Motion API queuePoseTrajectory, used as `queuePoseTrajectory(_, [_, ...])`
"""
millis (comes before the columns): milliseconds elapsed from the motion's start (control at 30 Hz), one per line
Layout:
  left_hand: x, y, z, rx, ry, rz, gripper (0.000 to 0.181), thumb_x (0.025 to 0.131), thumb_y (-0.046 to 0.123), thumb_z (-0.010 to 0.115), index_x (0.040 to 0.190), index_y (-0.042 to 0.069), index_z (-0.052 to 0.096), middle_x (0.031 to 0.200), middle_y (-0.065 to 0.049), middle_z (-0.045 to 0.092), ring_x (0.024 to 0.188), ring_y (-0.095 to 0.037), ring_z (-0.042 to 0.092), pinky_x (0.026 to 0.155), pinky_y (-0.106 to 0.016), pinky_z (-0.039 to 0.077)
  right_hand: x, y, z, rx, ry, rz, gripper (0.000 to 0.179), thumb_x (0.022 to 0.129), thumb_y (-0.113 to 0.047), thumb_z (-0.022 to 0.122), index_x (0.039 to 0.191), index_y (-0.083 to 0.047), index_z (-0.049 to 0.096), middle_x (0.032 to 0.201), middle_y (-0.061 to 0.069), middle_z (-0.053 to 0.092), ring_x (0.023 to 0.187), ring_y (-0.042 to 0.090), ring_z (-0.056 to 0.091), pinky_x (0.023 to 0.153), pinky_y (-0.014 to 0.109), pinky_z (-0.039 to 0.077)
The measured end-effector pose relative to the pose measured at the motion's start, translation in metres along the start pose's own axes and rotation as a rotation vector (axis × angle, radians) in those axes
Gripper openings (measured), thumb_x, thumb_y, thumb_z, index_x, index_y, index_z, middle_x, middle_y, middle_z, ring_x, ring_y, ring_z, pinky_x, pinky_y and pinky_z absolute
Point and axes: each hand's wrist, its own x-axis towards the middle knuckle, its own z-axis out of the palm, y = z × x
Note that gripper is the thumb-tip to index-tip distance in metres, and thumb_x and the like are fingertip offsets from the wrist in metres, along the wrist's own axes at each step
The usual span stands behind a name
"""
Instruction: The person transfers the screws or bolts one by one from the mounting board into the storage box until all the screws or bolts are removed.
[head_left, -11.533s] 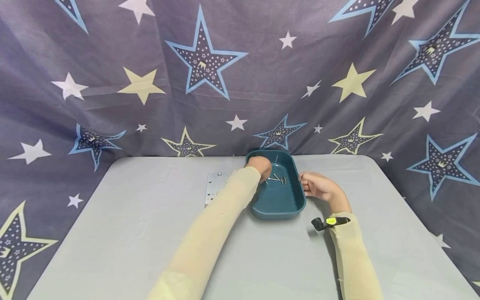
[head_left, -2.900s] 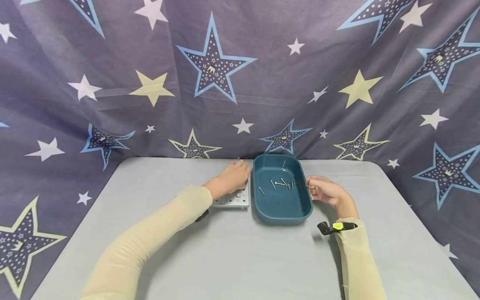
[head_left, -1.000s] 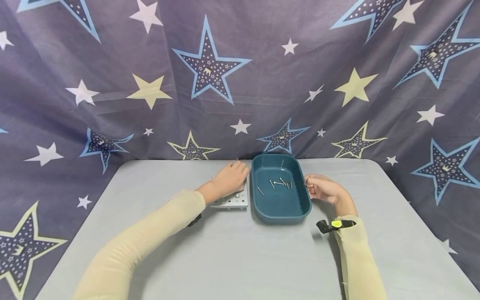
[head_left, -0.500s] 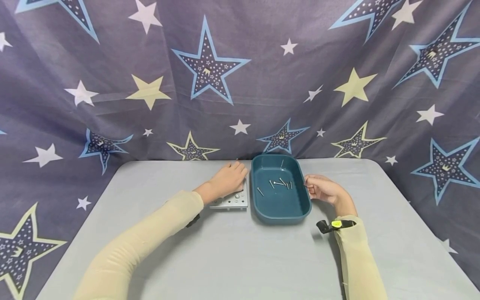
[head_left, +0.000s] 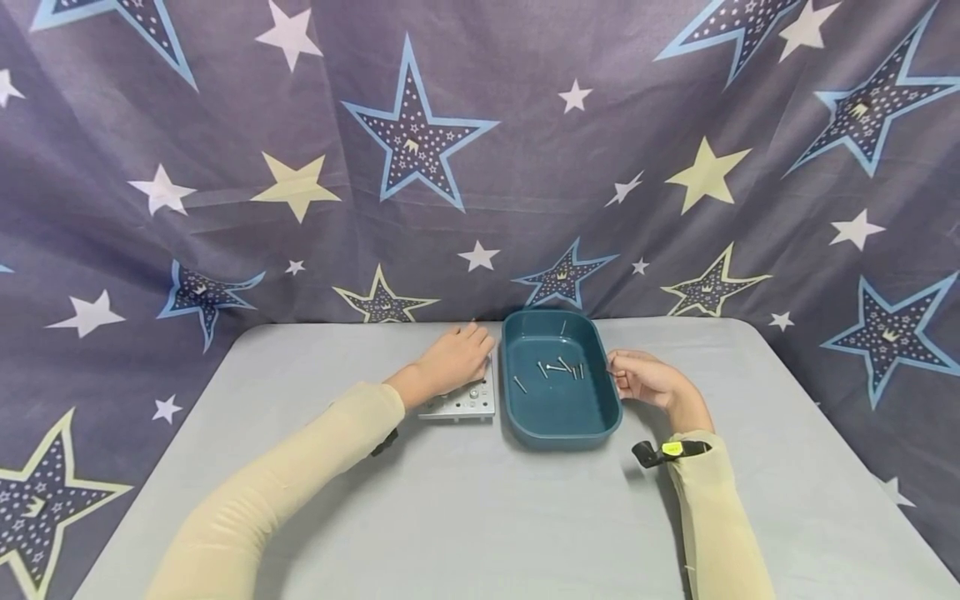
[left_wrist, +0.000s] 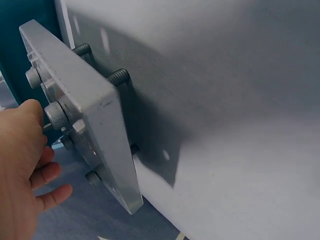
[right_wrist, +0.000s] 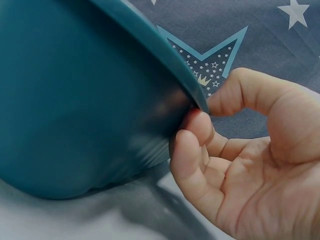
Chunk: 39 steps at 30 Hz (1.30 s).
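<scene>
A silver metal plate (head_left: 467, 407) with holes lies on the table left of a teal tray (head_left: 562, 417). In the left wrist view, round bolt heads (left_wrist: 56, 115) stand on the plate's face, and threaded ends (left_wrist: 119, 76) stick out beneath. My left hand (head_left: 456, 362) is over the plate, pinching a thin metal screw (left_wrist: 47, 127) that is mostly hidden by the fingers. My right hand (head_left: 641, 377) pinches the tray's right rim between thumb and fingers, seen close in the right wrist view. Several loose screws (head_left: 558, 367) lie on the tray's floor.
The grey table (head_left: 480, 517) ends at a hanging cloth (head_left: 465, 75) printed with stars. The tray stands near the back edge, close beside the plate. A black wrist camera (head_left: 660, 452) is on the right sleeve.
Some 11 seconds ago my left hand was inside the tray; it has since moved left onto the plate. In the last second it shows hardly any movement. My right hand stays on the rim.
</scene>
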Motion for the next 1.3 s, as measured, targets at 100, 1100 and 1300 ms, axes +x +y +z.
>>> queuePoseTrajectory(100, [-0.001, 0.000, 0.001, -0.022, -0.005, -0.006, 0.022, 0.098, 0.027, 0.060, 0.107, 0.007, 0.058, 0.103, -0.009, 0.060, 0.094, -0.024, 0.057, 0.075, -0.037, 0.055, 0.001, 0.000, 0.001, -0.003, 0.001, 0.007, 0.033, 0.103, -0.003, 0.032, 0.085, -0.017, 0.056, 0.072, -0.010, 0.057, 0.068, 0.004, 0.059, 0.066, 0.022, 0.052])
queuePoseTrajectory(1100, [-0.006, -0.012, -0.004, -0.172, -0.082, -0.095, 0.022, 0.104, 0.022, 0.048, 0.115, 0.007, 0.059, 0.116, -0.010, 0.061, 0.107, -0.027, 0.057, 0.097, -0.048, 0.053, 0.002, 0.004, -0.001, -0.001, -0.020, -0.004, 0.032, 0.104, -0.005, 0.033, 0.084, -0.018, 0.054, 0.072, -0.010, 0.057, 0.068, 0.003, 0.059, 0.066, 0.021, 0.052])
queuePoseTrajectory(1300, [-0.005, -0.017, -0.009, -0.214, -0.121, -0.102, 0.024, 0.106, 0.022, 0.043, 0.119, 0.008, 0.058, 0.116, -0.009, 0.060, 0.108, -0.026, 0.056, 0.099, -0.047, 0.052, 0.002, 0.003, -0.001, 0.007, 0.000, 0.001, 0.034, 0.103, -0.003, 0.032, 0.083, -0.018, 0.056, 0.072, -0.010, 0.058, 0.067, 0.003, 0.059, 0.065, 0.021, 0.052])
